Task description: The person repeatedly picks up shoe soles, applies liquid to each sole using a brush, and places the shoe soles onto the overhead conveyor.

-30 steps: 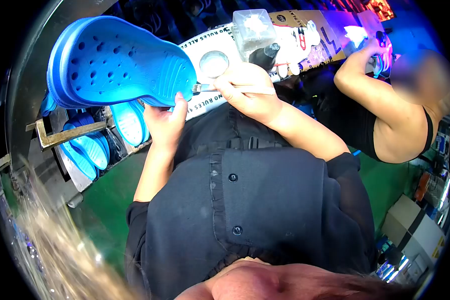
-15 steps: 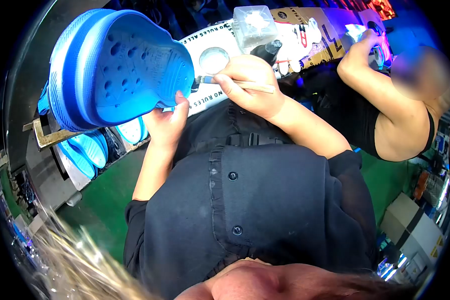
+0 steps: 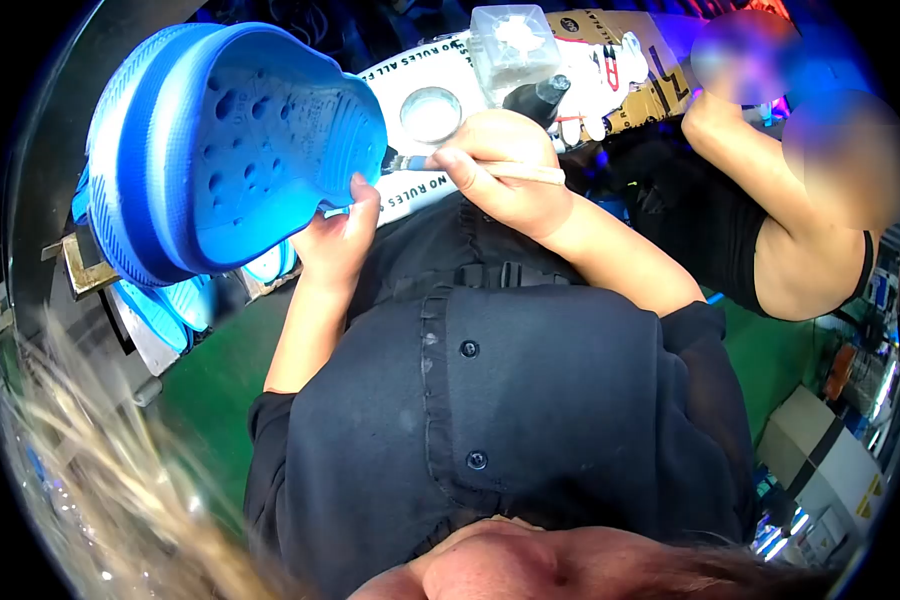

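Observation:
A large blue clog sole (image 3: 270,150), with holes in its footbed, is held up at the left by my left hand (image 3: 336,235). My thumb lies over its heel rim, while the other fingers are hidden beneath. My right hand (image 3: 510,178) is closed around the pale handle of a brush (image 3: 410,162). The dark bristle end of the brush meets the heel edge of the sole; whether it presses there I cannot tell. Just beyond my right hand stands a small round dish (image 3: 430,114) on the white printed surface (image 3: 390,70).
Behind the dish are a clear plastic box (image 3: 515,50), a dark bottle (image 3: 538,98) and white shoe parts (image 3: 610,85). A cardboard sheet (image 3: 660,70) lies farther right, near a co-worker's arm (image 3: 745,150). More blue soles (image 3: 160,310) rest on a lower shelf at left.
The sole has tilted slightly and its toe end sits a little lower. The brush stays at the heel edge, its handle shifted slightly right. The co-worker's head has moved.

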A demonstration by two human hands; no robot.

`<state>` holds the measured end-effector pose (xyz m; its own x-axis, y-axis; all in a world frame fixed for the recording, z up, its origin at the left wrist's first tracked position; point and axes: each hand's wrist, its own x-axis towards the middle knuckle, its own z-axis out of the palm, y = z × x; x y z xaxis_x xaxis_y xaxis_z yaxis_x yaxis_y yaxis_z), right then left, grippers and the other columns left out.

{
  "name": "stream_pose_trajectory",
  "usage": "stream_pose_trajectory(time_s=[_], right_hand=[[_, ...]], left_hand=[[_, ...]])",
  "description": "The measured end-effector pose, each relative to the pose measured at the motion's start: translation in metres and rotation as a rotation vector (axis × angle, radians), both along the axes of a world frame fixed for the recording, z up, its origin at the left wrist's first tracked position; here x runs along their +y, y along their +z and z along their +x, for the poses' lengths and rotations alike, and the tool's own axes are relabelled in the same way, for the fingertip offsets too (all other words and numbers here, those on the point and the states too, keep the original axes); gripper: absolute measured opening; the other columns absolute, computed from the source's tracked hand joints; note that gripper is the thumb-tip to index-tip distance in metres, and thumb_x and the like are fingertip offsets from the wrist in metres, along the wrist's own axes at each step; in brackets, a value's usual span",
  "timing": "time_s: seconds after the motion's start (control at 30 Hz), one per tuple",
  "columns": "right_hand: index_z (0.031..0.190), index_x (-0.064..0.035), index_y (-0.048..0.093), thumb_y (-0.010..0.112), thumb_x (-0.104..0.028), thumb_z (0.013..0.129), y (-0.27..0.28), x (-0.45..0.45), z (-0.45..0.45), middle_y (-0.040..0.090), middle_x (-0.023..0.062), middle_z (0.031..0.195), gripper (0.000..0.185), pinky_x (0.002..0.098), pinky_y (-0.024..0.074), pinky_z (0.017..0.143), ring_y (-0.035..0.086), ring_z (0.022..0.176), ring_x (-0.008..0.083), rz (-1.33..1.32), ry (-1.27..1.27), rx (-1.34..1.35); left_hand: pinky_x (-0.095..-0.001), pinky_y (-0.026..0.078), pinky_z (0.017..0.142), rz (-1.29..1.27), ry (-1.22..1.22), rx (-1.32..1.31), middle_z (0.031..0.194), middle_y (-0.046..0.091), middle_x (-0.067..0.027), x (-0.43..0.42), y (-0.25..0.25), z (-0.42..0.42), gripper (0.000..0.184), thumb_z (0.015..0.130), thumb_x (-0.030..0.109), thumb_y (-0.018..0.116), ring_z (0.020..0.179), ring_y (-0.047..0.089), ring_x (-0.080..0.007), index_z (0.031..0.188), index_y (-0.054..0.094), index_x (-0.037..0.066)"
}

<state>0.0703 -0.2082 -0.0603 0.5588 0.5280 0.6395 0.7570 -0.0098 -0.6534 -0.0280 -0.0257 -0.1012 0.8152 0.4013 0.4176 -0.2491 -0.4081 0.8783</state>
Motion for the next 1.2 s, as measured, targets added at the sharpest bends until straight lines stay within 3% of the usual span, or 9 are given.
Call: stream_pose_trajectory(time_s=[0.3,0.5,0.63,0.77,0.83,0.9,0.97,1.07,1.2], right_hand=[[0.067,-0.0024,0.064,0.063,-0.010,0.077,0.009,0.001,-0.006,0.058,0.0070,0.059,0.013,0.0299,0.0416,0.047,0.056,0.051,0.0205,-0.002,0.040,0.020],[0.070,-0.0005,0.064,0.059,-0.007,0.079,0.005,-0.010,0.002,0.061,0.0075,0.064,0.013,0.0306,0.0435,0.053,0.057,0.057,0.0223,0.061,-0.064,0.042],[0.074,0.0003,0.063,0.053,-0.008,0.085,0.001,-0.029,0.006,0.058,0.0084,0.065,0.017,0.0281,0.0432,0.055,0.056,0.059,0.0168,0.059,-0.177,0.218],[0.073,-0.0024,0.062,0.052,-0.011,0.083,-0.003,-0.046,0.005,0.057,0.0081,0.066,0.017,0.0308,0.0427,0.058,0.056,0.064,0.0207,0.034,-0.256,0.345],[0.069,-0.0016,0.061,0.054,-0.012,0.084,-0.010,-0.055,0.010,0.056,0.0091,0.063,0.020,0.0316,0.0424,0.058,0.055,0.064,0.0216,-0.018,-0.283,0.259],[0.067,0.0000,0.061,0.054,-0.013,0.085,-0.004,-0.065,0.007,0.058,0.0099,0.063,0.024,0.0314,0.0427,0.055,0.056,0.061,0.0228,0.128,-0.218,0.375],[0.068,-0.0002,0.061,0.053,-0.014,0.086,-0.016,-0.074,0.013,0.058,0.0097,0.063,0.024,0.0303,0.0426,0.056,0.057,0.061,0.0214,0.077,-0.268,0.171],[0.070,-0.0012,0.063,0.053,-0.015,0.087,-0.014,-0.082,0.009,0.059,0.0084,0.064,0.023,0.0297,0.0432,0.055,0.057,0.061,0.0177,0.117,-0.303,0.558],[0.071,-0.0017,0.063,0.054,-0.020,0.087,-0.015,-0.093,0.012,0.060,0.0093,0.067,0.026,0.0291,0.0436,0.056,0.057,0.061,0.0180,0.153,-0.335,0.562]], left_hand=[[-0.0339,0.049,0.068,0.243,0.083,-0.016,0.082,0.064,-0.0119,-0.003,0.015,0.004,0.019,0.068,0.005,0.061,0.075,0.061,-0.0239,0.087,0.063,0.001],[-0.0340,0.048,0.075,0.345,0.146,0.089,0.095,0.063,-0.0142,0.004,0.013,0.005,0.029,0.071,0.008,0.064,0.083,0.061,-0.0244,0.097,0.060,-0.001],[-0.0330,0.045,0.081,-0.061,0.069,0.026,0.097,0.059,-0.0155,0.015,0.052,0.011,0.038,0.074,0.003,0.064,0.092,0.057,-0.0221,0.107,0.050,-0.006],[-0.0241,0.046,0.037,-0.577,-0.282,0.177,0.098,0.056,-0.0186,0.012,0.115,0.013,0.060,0.073,0.009,0.062,0.062,0.060,-0.0200,0.123,0.032,-0.005],[-0.0213,0.043,0.032,-0.691,-0.580,0.376,0.095,0.057,-0.0205,0.003,0.141,0.025,0.069,0.068,0.012,0.065,0.051,0.058,-0.0183,0.123,0.031,-0.011],[-0.0220,0.045,0.032,-0.746,-0.820,0.522,0.098,0.056,-0.0222,-0.023,0.158,0.049,0.076,0.069,0.015,0.067,0.048,0.058,-0.0160,0.125,0.026,-0.013],[-0.0218,0.045,0.032,-0.723,-1.027,0.555,0.094,0.057,-0.0205,-0.055,0.178,0.087,0.081,0.065,0.018,0.071,0.044,0.056,-0.0149,0.125,0.027,-0.013],[-0.0182,0.045,0.047,-0.728,-1.207,0.370,0.090,0.057,-0.0120,-0.100,0.202,0.185,0.064,0.070,0.019,0.069,0.061,0.056,-0.0104,0.123,0.039,-0.004],[-0.0273,0.051,0.079,-0.974,-1.012,0.217,0.115,0.047,-0.0273,-0.161,0.255,0.285,0.058,0.084,0.024,0.060,0.097,0.057,-0.0275,0.125,0.032,-0.004]])
